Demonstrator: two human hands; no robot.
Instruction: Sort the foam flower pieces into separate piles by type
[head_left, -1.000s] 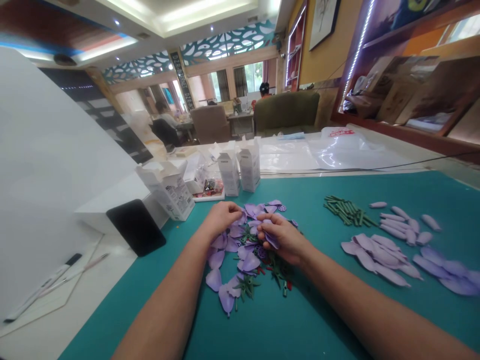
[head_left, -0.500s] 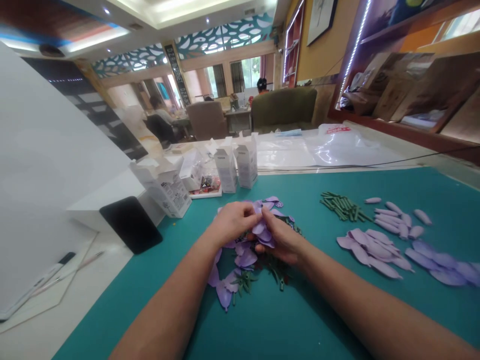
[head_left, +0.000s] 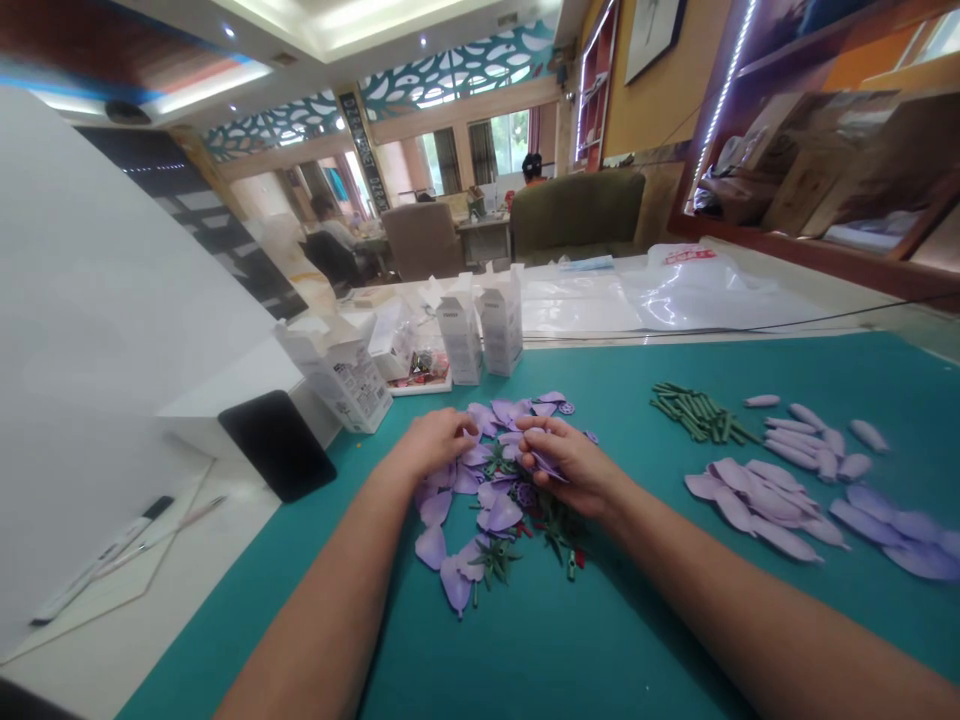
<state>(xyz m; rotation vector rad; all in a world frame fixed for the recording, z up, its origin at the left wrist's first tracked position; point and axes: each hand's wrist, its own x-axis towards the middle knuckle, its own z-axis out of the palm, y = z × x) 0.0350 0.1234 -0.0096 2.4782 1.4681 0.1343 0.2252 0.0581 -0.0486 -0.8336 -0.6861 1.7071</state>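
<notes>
My right hand (head_left: 566,465) pinches a small purple foam petal (head_left: 547,466) above a loose heap of purple petals (head_left: 487,510) mixed with green foam leaves (head_left: 495,562). My left hand (head_left: 431,445) sits at the heap's far left, its fingertips curled against the petals. All of this lies on a teal cutting mat (head_left: 622,620). To the right lie a bundle of short green stems (head_left: 697,415), a group of narrow lilac petals (head_left: 810,440), and rows of larger lilac petals (head_left: 757,505).
White cartons (head_left: 459,340) and a black phone (head_left: 277,445) stand beyond the mat's left side. Behind the mat lies a clear plastic sheet (head_left: 660,300). Pens lie on a white surface (head_left: 127,560) at left. A seated person (head_left: 330,225) works far back.
My hands have drawn apart, with the left moving away to the left of the right. The right hand still pinches a purple petal. The view has shifted slightly.
</notes>
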